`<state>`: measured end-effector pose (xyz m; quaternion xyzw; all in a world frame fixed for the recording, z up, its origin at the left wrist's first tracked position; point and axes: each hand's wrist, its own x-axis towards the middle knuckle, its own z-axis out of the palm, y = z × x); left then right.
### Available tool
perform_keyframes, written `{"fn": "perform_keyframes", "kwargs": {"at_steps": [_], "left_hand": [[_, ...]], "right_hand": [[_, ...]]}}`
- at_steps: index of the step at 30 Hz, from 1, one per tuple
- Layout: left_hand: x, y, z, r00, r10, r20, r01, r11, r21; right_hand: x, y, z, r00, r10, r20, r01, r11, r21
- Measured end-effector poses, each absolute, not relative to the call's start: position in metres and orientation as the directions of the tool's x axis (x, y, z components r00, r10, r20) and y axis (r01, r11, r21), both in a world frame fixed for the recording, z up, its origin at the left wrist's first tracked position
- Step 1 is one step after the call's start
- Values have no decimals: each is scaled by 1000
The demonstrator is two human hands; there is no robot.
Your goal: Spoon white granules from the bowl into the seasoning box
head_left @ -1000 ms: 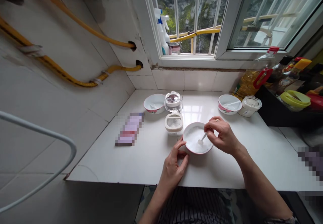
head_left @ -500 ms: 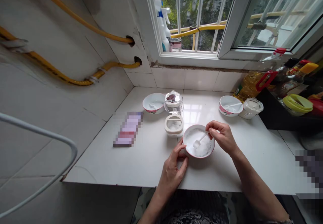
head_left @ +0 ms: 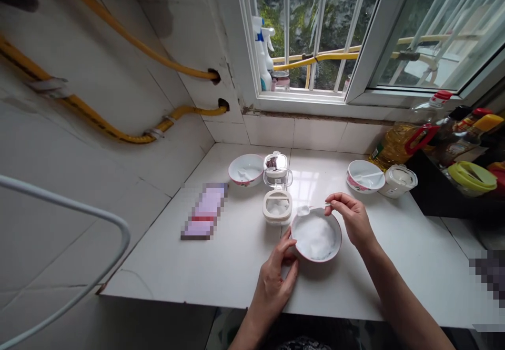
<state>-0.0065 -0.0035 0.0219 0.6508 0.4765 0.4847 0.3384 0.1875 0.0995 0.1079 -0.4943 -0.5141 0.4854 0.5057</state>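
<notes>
My left hand (head_left: 275, 274) steadies a white bowl (head_left: 315, 260) on the counter, fingers and thumb curved against its left side. Fine white granules (head_left: 316, 234) fill much of the bowl. My right hand (head_left: 352, 218) pinches the handle end of a small white spoon (head_left: 303, 210). The spoon is held level over the bowl's far rim; what lies in its scoop is hard to make out. Just beyond the bowl, to the left, stands a cream-rimmed jar (head_left: 277, 217) holding white lumpy contents, its clear lid (head_left: 279, 177) flipped up.
Behind the jar sits another jar (head_left: 275, 164) with dark contents, beside a bowl (head_left: 245, 183) holding a white spoon. At right are a flowered bowl (head_left: 358, 185) with a spoon, a lidded jar (head_left: 398, 182), an oil bottle (head_left: 390, 142) and a black rack (head_left: 428, 189). A blurred purple rectangle (head_left: 207, 208) lies left.
My right hand has lifted the spoon out of the granules and up to the bowl's far rim. My left hand stays on the bowl. The whole view has shifted slightly.
</notes>
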Motion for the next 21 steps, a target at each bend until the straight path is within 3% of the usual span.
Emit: {"fn": "perform_keyframes", "kwargs": {"at_steps": [3,6,9,11,12,14,18,21], "left_hand": [[-6,-4,22,72,955,287,290,-295,910],[-7,-4,21,75,961,265,306,-275,911],[-7,-4,20,69,959,276,308,-284,908],[-7,-3,20,60,956,289,307,-293,906],[-7,-3,19,60,955,290,309,-294,904],[-7,-3,19,70,955,287,314,-294,903],[-7,-3,18,84,953,290,297,-301,906],[-7,-3,17,78,955,286,290,-296,910]], "right_hand": [[174,96,111,-44,993,111,37,113,-993],[160,91,110,-92,938,334,212,347,-914],[152,90,104,-342,734,587,443,677,-588],[151,91,103,-477,608,635,487,784,-384],[152,92,104,-496,579,647,494,801,-338],[157,92,108,-453,577,679,501,795,-342],[173,90,119,-271,653,707,500,723,-476],[185,87,121,-245,694,677,519,684,-513]]}}
